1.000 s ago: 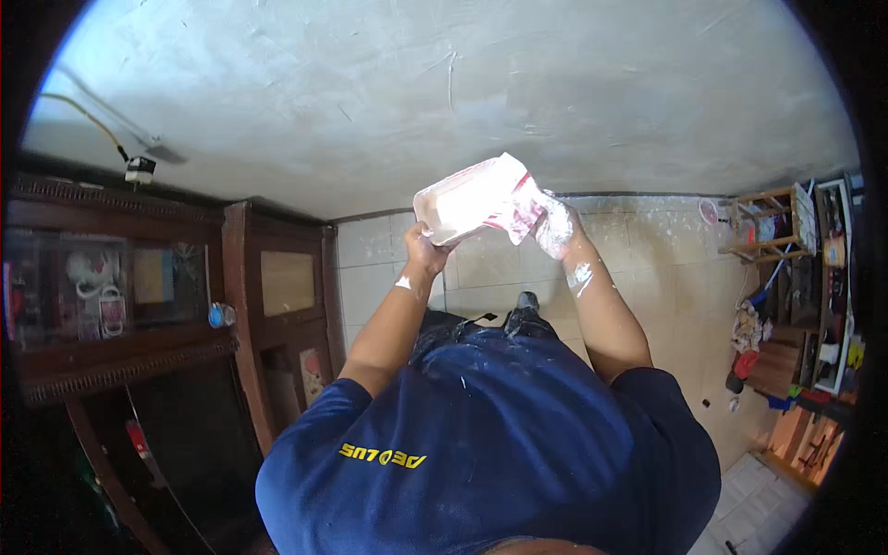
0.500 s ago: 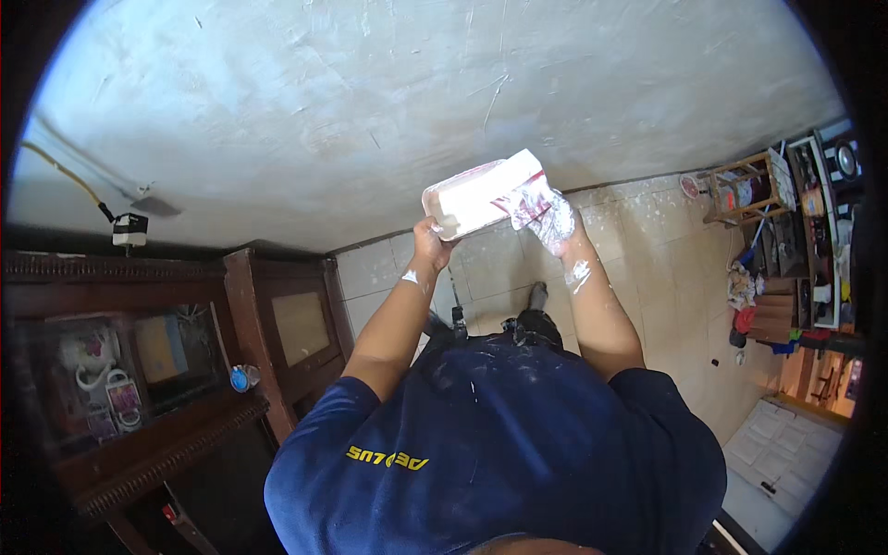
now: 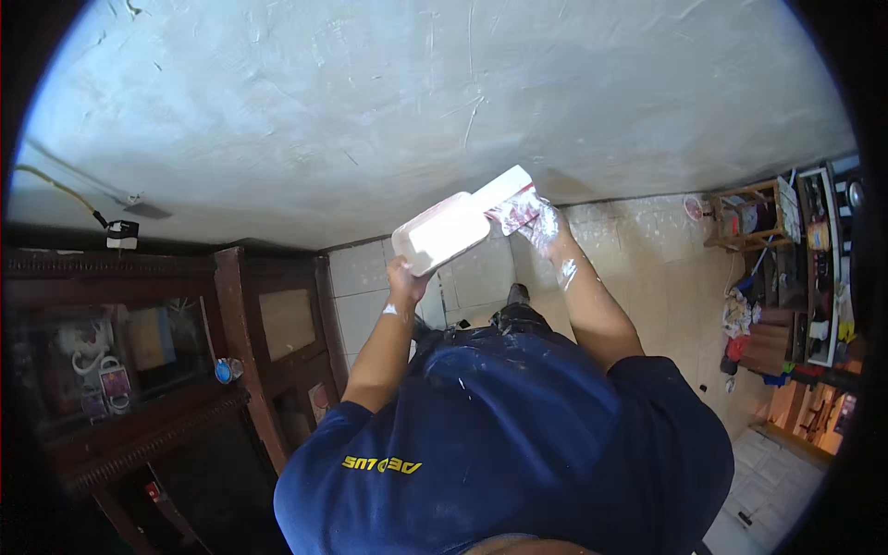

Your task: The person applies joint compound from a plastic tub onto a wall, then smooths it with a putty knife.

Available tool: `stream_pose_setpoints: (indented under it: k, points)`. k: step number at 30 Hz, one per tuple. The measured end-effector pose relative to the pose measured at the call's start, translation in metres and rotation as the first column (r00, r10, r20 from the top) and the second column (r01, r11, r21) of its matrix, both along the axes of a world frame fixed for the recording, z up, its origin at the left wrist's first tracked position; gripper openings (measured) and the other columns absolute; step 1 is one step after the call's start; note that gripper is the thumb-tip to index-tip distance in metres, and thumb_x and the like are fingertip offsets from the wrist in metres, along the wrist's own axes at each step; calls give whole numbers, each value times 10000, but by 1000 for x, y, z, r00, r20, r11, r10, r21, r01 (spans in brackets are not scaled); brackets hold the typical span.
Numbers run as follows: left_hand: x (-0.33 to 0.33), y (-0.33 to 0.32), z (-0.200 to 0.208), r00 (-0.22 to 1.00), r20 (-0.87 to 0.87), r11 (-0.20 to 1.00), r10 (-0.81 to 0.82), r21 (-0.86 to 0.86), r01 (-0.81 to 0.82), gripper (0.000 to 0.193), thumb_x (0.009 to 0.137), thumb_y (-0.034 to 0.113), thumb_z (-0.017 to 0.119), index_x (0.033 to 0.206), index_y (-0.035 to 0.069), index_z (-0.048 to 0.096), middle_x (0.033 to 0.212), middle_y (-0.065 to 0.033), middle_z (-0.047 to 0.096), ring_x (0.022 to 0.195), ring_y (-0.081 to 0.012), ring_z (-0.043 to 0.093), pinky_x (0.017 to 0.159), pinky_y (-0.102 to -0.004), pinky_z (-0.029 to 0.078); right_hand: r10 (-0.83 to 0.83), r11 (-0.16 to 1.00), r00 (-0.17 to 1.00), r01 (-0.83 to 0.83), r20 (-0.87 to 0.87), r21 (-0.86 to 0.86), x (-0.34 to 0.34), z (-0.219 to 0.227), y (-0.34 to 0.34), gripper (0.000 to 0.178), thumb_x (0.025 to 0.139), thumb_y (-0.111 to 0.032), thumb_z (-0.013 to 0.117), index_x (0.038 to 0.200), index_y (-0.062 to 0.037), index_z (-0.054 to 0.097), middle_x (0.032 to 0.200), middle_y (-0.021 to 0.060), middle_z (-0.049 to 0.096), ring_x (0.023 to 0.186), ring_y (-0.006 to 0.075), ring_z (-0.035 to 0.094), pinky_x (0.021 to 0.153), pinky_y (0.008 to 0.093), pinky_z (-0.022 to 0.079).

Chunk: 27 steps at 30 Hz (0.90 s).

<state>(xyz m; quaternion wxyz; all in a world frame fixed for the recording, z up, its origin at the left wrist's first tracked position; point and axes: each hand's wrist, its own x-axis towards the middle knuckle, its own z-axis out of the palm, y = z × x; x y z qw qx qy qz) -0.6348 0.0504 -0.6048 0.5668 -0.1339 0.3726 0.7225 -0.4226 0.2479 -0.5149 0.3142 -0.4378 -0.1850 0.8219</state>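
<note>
Tray (image 3: 457, 252), pale and shallow with rounded corners, sits in the left hand (image 3: 407, 280) at its near left corner, tilted so that its long side slants up toward the right. The left grip is closed on that corner, thumb at the rim; the fingers underneath are hidden. The right hand (image 3: 546, 231), smeared with white, has its grip closed around the red-marked end of a flat white piece (image 3: 502, 190). The free end of this piece meets the far right corner of the tray in the view; whether they touch, I cannot tell. The right grip stands just beside the tray, apart from it.

Beyond both hands rises a grey wall (image 3: 370, 111), its bottom edge running behind the tray; the gap between them cannot be judged. A dark wooden cabinet (image 3: 227, 324) bounds the left side, well apart from the left forearm. Rightward, tiled floor (image 3: 647, 305) spreads broadly from the right forearm to a wooden stand (image 3: 749, 217) near the wall.
</note>
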Motion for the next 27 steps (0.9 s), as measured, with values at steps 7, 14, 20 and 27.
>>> stream_pose_setpoints:
  k: [7,14,20,27]
  points:
    - [-9,-64,8,989,-66,988,133,-68,-137,489,752,171,375,1192,-33,442,1085,-164,549,998,-326,553,880,-479,441,-9,999,997,6,79,42,-53,-17,93,220,843,-83,462,975,78,531,918,195,596,859,332,594,750,397,536]
    - [-20,-139,2,969,-102,973,226,-14,-229,511,672,176,426,1147,-4,488,1035,-119,581,902,-270,586,752,-389,479,82,966,974,-130,211,226,-45,68,45,256,842,-96,400,933,95,545,812,166,613,692,257,627,639,288,534]
    - [-18,-154,1,978,-62,976,201,-69,-205,521,706,191,400,1189,4,454,1099,-147,545,992,-305,545,862,-457,432,80,996,986,-73,148,-49,-19,-39,20,204,823,-54,431,976,38,528,919,141,587,925,286,581,836,368,509]
    - [-28,-144,-11,985,-34,984,167,-53,-169,416,709,116,406,1070,-66,506,978,-148,583,887,-281,582,816,-396,459,-73,997,992,76,99,-31,-65,4,121,263,885,-113,409,1073,37,516,992,162,594,922,300,597,790,395,528]
